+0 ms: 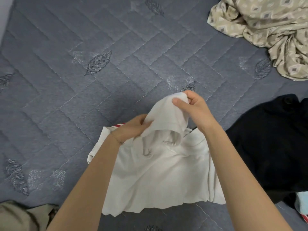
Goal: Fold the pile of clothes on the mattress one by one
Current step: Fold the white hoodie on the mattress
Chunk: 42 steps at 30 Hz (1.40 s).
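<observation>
One white cotton hoodie (pixel 158 177) lies front-up on the grey-blue quilted mattress (pixel 83 39); the left grip (pixel 131 129) pinches the lower edge of its raised hood (pixel 166 114); the right grip (pixel 195 110) clutches the hood's top. A black garment (pixel 275 139) lies just beside the hoodie's right; a crumpled beige patterned cloth (pixel 266 22) sits well apart.

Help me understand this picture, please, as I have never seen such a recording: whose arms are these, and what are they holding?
There is no machine here: a person wears a camera on the head, so the picture looks down at their own arms. The left hand and right hand grip the hood of a white hooded top, which lies on a grey-blue quilted mattress. A black garment lies to the right, a beige patterned cloth at the far right, and an olive cloth at the near left.
</observation>
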### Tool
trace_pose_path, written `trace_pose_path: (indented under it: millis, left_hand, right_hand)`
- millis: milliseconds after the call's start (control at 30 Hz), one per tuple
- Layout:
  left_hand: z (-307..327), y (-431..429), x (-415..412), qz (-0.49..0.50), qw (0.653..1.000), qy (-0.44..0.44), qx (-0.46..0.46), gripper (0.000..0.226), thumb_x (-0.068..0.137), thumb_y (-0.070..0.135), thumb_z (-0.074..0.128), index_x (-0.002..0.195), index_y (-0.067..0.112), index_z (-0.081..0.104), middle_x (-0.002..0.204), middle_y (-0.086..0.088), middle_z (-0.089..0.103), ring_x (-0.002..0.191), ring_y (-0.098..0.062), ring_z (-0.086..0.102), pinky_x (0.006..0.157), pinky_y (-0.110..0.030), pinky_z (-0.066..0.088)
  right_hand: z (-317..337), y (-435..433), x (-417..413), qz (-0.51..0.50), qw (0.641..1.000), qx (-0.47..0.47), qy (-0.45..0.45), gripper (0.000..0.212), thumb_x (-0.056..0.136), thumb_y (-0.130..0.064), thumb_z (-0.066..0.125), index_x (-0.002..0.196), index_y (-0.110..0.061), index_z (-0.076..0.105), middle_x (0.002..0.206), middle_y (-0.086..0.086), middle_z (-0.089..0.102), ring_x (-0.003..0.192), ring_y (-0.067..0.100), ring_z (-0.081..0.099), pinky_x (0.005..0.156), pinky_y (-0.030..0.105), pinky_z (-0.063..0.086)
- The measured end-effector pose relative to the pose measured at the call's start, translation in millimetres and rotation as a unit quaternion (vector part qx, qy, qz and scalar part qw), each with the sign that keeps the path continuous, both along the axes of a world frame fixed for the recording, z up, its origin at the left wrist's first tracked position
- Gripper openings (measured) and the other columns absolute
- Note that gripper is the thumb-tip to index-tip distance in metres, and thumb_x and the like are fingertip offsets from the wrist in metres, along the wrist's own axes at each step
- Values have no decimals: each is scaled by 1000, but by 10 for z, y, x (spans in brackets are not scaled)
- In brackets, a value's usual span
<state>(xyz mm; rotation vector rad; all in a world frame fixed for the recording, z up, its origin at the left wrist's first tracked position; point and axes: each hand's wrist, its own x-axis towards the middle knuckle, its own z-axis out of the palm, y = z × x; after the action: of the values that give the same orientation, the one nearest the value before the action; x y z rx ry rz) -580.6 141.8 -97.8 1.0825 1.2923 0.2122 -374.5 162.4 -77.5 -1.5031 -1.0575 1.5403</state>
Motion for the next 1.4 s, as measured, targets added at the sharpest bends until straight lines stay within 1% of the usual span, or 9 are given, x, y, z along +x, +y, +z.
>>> trace_pose_path:
  millis: [100,267,500,700,833,967,1133,1267,1400]
  left_hand:
    - [-38,-52,53,34,999,3,-21,22,81,33,75,100,21,70,94,8,73,83,-5,68,67,-14,52]
    - [-42,117,56,219,962,6,165,20,82,14,75,81,-4,66,74,-3,54,65,-6,45,59,-19,40]
    - [294,352,82,307,922,-46,230,3,84,7,71,83,7,68,84,-7,62,79,-13,54,72,-30,49]
    - [239,75,-136,121,982,-76,124,24,83,14,73,102,25,66,99,12,69,88,1,64,76,-15,50]
    - [110,-312,-78,162,971,-73,158,9,89,9,65,82,15,67,69,18,64,65,7,55,66,-9,42]
    - [10,-665,-81,181,969,-68,153,16,91,8,62,76,14,63,68,17,59,68,7,53,70,-8,42]
    - [-97,-1136,-254,156,978,-102,94,11,89,8,65,79,10,68,76,9,67,77,-3,61,74,-13,48]
    - [-338,-1548,-303,45,998,-38,31,12,89,14,67,86,5,74,84,-1,74,83,-11,68,80,-21,52]
    - [-747,-1625,-126,46,935,183,301,24,92,35,56,104,22,72,104,4,72,97,-19,66,91,-43,50]
  right_hand:
    - [-9,3,-13,-20,999,23,-42,16,86,-13,71,77,-19,59,74,-6,60,70,7,56,63,18,46]
    - [-33,98,81,-81,987,51,-133,19,77,-10,77,74,-18,60,81,0,62,76,13,56,70,28,47]
    - [275,212,-21,-141,981,92,-93,18,77,-9,78,76,-15,62,80,0,63,76,11,56,69,23,48]
    - [258,-59,-52,-112,991,51,-49,20,79,0,73,76,-14,60,73,-1,61,66,6,56,63,17,47]
    - [133,-364,-107,-56,997,-2,-48,24,76,3,74,73,-16,59,68,2,59,62,11,54,60,22,43]
    - [31,-713,-74,-6,999,-46,-20,24,75,7,74,76,-13,60,61,-1,57,55,9,52,57,19,42]
    - [-209,-1215,152,164,977,-129,-38,20,74,-1,78,89,-1,66,86,10,59,82,19,56,78,28,44]
    - [-385,-1643,148,195,960,-198,-41,28,78,-6,77,106,-8,71,103,-1,73,96,7,65,82,10,45]
    - [-809,-1826,-109,51,963,17,-264,33,84,-28,73,113,-14,70,119,1,66,114,17,58,97,20,41]
